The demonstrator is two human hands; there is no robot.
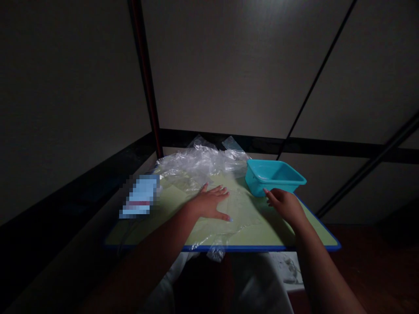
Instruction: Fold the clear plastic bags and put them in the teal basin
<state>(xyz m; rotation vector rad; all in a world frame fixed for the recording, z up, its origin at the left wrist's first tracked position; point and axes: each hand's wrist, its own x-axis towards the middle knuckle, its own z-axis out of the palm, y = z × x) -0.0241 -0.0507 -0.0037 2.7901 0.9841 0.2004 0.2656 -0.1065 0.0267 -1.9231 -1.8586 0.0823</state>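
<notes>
My left hand (211,203) lies flat with its fingers spread, pressing on a sheet of clear plastic, which looks like a bag (244,213). The near end of the plastic hangs over the table's front edge. My right hand (286,206) is raised just in front of the turquoise plastic basin (275,187), its fingers curled in. Whatever those fingers hold, if anything, is hidden. Behind my left hand, a loose heap of crumpled clear plastic bags (203,159) covers the far side of the table.
The small table (126,233) has a yellow-green top and a blue rim. A light-blue blurred object (140,196), perhaps a phone, rests at the left edge with a cable below it. Wall panels (212,78) stand close behind and to the left. Something white (288,270) sits below, at right.
</notes>
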